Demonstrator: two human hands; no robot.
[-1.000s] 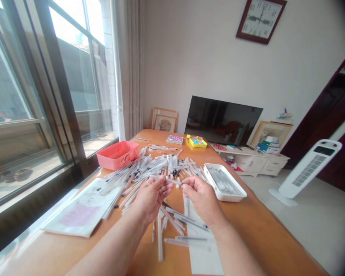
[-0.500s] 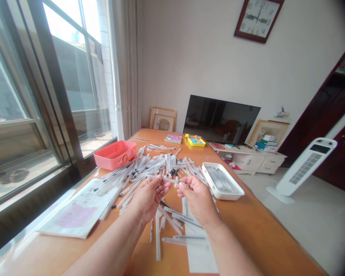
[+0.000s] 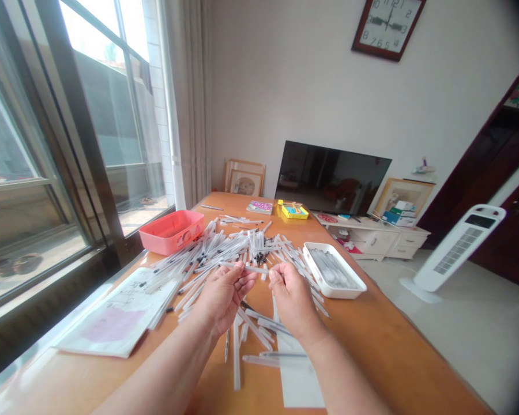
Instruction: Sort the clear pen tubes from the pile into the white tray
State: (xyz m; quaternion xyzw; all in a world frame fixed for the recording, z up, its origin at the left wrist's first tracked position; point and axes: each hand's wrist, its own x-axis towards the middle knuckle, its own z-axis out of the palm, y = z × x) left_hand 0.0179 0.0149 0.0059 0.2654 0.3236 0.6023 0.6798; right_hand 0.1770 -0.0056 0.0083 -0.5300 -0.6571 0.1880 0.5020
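My left hand [image 3: 228, 291] pinches a clear pen barrel [image 3: 255, 269] between thumb and fingers, and it lies roughly level above the table. At its right end are the closed thumb and fingertips of my right hand [image 3: 294, 297]; the exact contact there is small and partly hidden. Beyond my hands spreads a heap of clear pen parts [image 3: 225, 245], some with black ends. More loose pens [image 3: 237, 357] lie below, between my forearms. To the right stands a white tray [image 3: 358, 292] holding several greyish pens [image 3: 333, 268].
A pink basket [image 3: 166, 242] stands left of the heap, with a paper booklet [image 3: 108, 328] in front. A white paper strip [image 3: 300, 380] lies under my right wrist. Farther back are a small book [image 3: 259, 207] and a yellow box [image 3: 294, 212] on the wooden table [image 3: 398, 357].
My right fingers have closed up more and turned slightly at the pen's right end. My left hand stays almost still. The whole view has shifted slightly.
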